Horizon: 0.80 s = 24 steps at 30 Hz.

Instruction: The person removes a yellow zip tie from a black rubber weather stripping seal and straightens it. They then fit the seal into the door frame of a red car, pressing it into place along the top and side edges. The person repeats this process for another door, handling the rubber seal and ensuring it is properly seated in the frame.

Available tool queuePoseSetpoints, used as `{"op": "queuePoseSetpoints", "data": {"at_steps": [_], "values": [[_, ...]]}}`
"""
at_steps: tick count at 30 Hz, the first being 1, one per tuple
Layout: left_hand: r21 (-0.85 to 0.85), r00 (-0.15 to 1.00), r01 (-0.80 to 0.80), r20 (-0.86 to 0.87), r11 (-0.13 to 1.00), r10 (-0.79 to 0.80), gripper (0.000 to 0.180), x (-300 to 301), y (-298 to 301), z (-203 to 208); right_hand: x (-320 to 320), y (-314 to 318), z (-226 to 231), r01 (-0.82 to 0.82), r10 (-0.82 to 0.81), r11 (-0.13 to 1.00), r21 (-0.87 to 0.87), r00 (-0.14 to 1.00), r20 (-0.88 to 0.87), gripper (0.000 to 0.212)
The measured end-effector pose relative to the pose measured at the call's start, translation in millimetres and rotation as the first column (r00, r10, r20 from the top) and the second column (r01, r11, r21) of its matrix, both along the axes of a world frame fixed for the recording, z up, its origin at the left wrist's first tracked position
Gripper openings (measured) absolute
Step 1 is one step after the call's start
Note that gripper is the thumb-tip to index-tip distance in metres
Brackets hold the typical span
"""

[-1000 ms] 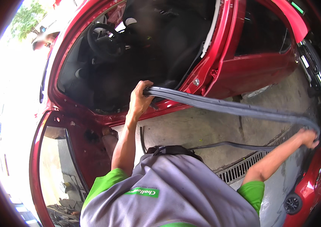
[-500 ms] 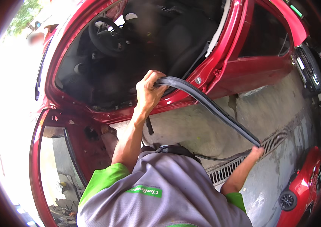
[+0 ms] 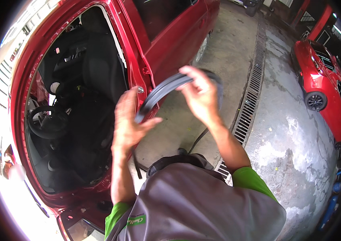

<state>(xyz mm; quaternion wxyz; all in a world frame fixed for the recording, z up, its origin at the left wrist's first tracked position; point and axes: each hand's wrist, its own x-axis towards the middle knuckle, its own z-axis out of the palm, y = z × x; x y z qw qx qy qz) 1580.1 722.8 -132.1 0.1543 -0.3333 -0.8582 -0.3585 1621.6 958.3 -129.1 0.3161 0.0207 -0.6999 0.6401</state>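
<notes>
A black rubber door seal (image 3: 163,89) arcs in front of me, beside the open front doorway of the red car (image 3: 164,56). My right hand (image 3: 198,92) has its thumb and fingers around the upper part of the arc, smeared a little by motion. At the arc's lower left end is my left hand (image 3: 127,122), fingers stretched up and thumb spread away; the seal runs between thumb and fingers without a visible grip. Lower down, dark lengths of strip hang by my left forearm and in front of my waist.
Through the doorway show a steering wheel (image 3: 49,121) and a dark seat (image 3: 102,66). A metal drain grate (image 3: 247,102) runs along the concrete floor to the right. Beyond it stands another red car (image 3: 327,86). The opened door (image 3: 84,231) is at the lower left.
My view has turned to the right. My hands have come closer together, the seal bending into a tighter arc. The left hand's fingers have loosened from their grip and spread.
</notes>
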Motion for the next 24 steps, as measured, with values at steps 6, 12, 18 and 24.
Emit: {"op": "queuePoseSetpoints", "data": {"at_steps": [6,12,18,24], "values": [[0.254,0.984,0.035,0.160,0.966,-0.078,0.049,5,28,3,-8,-33,-13,0.333,-0.253,0.732,0.595,0.943,-0.217,0.038],[0.272,0.990,0.098,0.075,0.957,-0.122,0.043,22,-14,25,-51,-3,-65,0.601,-0.539,0.561,0.569,0.787,-0.300,0.016],[0.668,0.993,-0.118,0.091,0.735,0.076,0.048,17,-90,17,-85,52,-163,0.375,-0.383,0.874,0.308,0.923,-0.039,0.013],[0.664,0.968,-0.249,0.164,0.705,0.188,0.035,-47,-120,-46,-19,57,-80,0.065,-0.147,0.981,0.183,0.864,0.481,0.027]]}}
